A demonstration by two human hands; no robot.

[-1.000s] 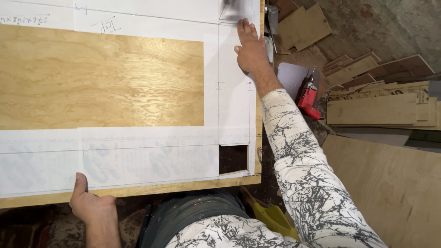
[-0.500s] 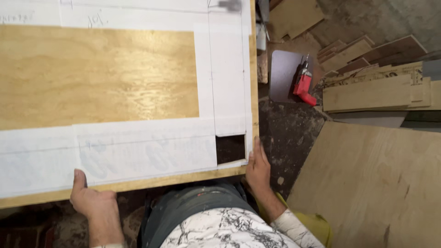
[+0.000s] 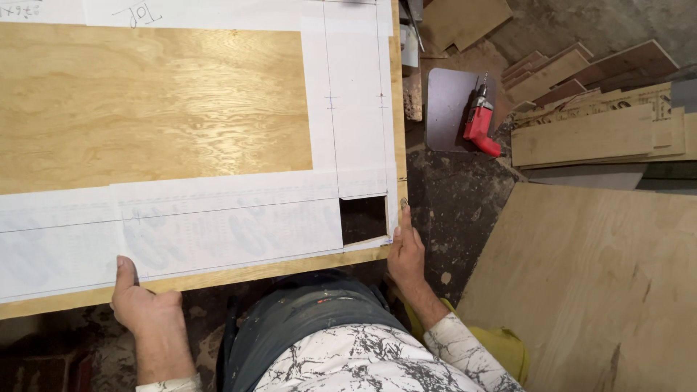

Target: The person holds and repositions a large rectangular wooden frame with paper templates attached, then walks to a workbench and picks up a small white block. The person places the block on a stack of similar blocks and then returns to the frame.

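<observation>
Large plywood panel (image 3: 152,109) fills the upper left of the head view, long axis running left-right across the frame, near long edge right in front of the person's waist, right short end stopping above the dirt floor (image 3: 457,203). White paper template (image 3: 218,225) lies flat on the panel as strips along the near edge, far edge and right end, leaving bare wood in the middle; a small dark rectangular gap (image 3: 363,218) shows at the near right corner where the paper stops. Left hand (image 3: 141,305) grips the near edge, thumb on top over the paper, remaining fingers curled under and out of sight. Right hand (image 3: 405,254) sits at the near right corner, fingers pressed together and laid along the end edge, tips pointing away from the body. Judged stage: template looks laid and marked with pencil lines, no cuts visible in the panel, so layout seems done and any cutting or drilling looks untouched. Red power drill (image 3: 481,123) lies on a grey board (image 3: 446,101) on the floor, bit pointing away, well apart from both hands. Stacked wood offcuts (image 3: 588,123) lie to the far right; another plywood sheet (image 3: 602,283) lies at lower right.
</observation>
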